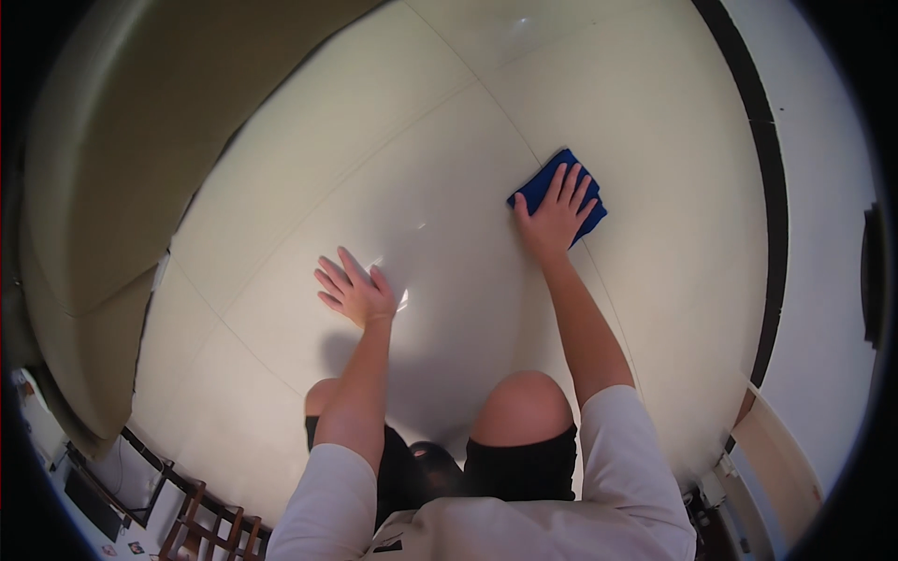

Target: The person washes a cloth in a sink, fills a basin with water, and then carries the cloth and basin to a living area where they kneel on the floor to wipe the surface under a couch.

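Kneeling on pale glossy floor tiles [309,178], one hand pressing a cloth, the other braced flat.

The right hand [554,217] lies flat with fingers [572,185] spread wide on a small folded dark blue cloth [540,184], pressing it to the floor well ahead of the bare knees; it grips nothing. The left hand [355,292] rests palm-down on bare tile, fingers loosely open and empty. A beige upholstered sofa [122,187] curves along the left; a dark skirting strip [769,187] edges the white wall on the right.

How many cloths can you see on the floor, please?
1: a blue cloth lies on the pale tiled floor, flat under the right hand. The left hand rests on bare tile.
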The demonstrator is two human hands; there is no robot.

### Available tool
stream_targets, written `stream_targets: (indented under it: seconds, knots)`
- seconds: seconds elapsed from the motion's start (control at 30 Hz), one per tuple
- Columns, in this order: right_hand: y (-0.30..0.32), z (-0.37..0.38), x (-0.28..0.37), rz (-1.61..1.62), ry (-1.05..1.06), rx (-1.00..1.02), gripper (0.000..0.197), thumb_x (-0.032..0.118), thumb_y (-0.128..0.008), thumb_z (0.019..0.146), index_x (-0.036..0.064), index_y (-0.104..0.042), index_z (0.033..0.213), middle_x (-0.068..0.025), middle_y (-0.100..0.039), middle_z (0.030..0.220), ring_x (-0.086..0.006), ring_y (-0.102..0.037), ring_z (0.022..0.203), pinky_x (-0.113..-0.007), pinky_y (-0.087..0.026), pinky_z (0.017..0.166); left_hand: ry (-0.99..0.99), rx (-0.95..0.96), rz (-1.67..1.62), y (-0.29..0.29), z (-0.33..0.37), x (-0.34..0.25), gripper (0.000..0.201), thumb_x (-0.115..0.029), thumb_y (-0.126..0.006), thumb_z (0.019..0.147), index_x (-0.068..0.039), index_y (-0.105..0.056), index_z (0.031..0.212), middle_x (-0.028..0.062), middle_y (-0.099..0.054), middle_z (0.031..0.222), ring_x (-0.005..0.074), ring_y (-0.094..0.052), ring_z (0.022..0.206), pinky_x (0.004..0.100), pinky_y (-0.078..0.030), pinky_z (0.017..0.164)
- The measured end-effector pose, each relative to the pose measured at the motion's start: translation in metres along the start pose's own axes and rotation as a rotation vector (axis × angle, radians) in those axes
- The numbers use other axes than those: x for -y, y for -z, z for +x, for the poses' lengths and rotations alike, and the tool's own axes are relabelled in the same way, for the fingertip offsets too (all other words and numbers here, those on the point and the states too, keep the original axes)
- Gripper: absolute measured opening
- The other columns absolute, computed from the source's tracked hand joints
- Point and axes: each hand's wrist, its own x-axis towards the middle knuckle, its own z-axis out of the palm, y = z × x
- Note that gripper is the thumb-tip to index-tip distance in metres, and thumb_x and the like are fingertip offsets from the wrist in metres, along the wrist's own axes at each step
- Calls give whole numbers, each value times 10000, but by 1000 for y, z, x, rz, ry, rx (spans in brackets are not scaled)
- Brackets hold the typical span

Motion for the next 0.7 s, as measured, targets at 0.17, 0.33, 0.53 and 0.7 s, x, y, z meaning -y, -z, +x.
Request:
stream_targets:
  seconds: [0.17, 0.33, 0.53, 0.7]
  knots:
    - [-14, 25, 6, -58, -34, 39, 985, 604, -576, 848, 91, -197, 1598, -129, -155, 1671, -367, -85, 1541, -628, -60, 1193, -4, 40, 4, -7, -13, 16, 764, -354, -527, 921, -157, -235, 1599, 205, -118, 1661, 432, -77, 1527, 620, -60, 1190]
    - [-25, 32, 5, -75, -26, 52, 968, 603, -580, 843, 135, -206, 1604, -80, -154, 1680, -336, -87, 1547, -609, -53, 1203, -16, 65, -30, -13, -9, 20, 785, -374, -542, 869, -128, -294, 1573, 241, -137, 1646, 473, -90, 1511, 664, -60, 1169]
    - [-28, 30, 5, -107, -8, 66, 971, 577, -598, 829, 138, -209, 1604, -76, -161, 1679, -331, -106, 1545, -597, -59, 1207, -55, 124, -63, -14, -5, 46, 764, -389, -529, 888, -143, -299, 1574, 236, -167, 1641, 455, -113, 1514, 674, -63, 1161]
    - [-33, 36, 9, -121, 29, 24, 960, 551, -601, 820, 138, -223, 1601, -76, -174, 1677, -330, -121, 1543, -586, -72, 1207, 181, -64, -36, -13, 91, 95, 716, -382, -477, 956, -181, -236, 1599, 179, -151, 1662, 381, -86, 1538, 629, -56, 1183]
